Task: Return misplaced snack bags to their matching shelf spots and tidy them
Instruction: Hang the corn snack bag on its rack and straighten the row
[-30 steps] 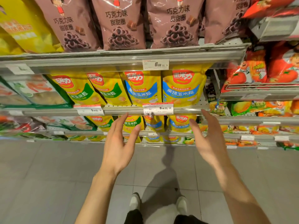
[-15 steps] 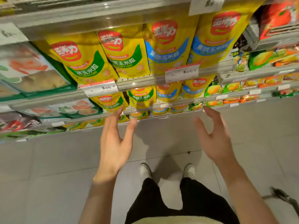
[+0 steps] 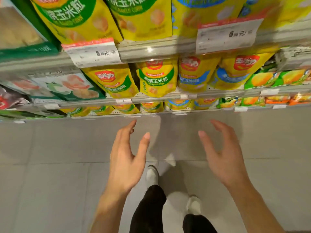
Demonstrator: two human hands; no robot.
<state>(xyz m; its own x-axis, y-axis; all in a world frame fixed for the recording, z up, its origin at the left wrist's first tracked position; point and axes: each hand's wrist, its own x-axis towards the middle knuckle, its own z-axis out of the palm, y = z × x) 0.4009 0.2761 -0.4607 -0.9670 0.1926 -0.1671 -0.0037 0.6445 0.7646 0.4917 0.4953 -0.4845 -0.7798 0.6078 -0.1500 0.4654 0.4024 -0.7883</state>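
Yellow corn-snack bags fill the shelves ahead. On the middle shelf a green-banded bag [image 3: 157, 78] stands between another green-banded bag [image 3: 114, 81] and two blue-banded bags [image 3: 195, 73]. Larger bags of both kinds stand on the shelf above [image 3: 144, 17]. Below the lowest shelf, over the floor, my left hand [image 3: 127, 158] and my right hand [image 3: 223, 155] hover with palms facing each other. Both hands are open and hold nothing; neither touches a bag.
White price tags [image 3: 91, 52] hang from the shelf rails. Green shrimp-cracker bags [image 3: 67, 88] sit at the left, green and orange bags [image 3: 272, 78] at the right. Grey floor tiles [image 3: 50, 165] lie below, with my legs and white shoes [image 3: 152, 175] between my arms.
The view has tilted down and moved closer to the lower shelves. Both hands have dropped lower in view, below the bottom shelf, and stay open and empty. My feet have stepped forward.
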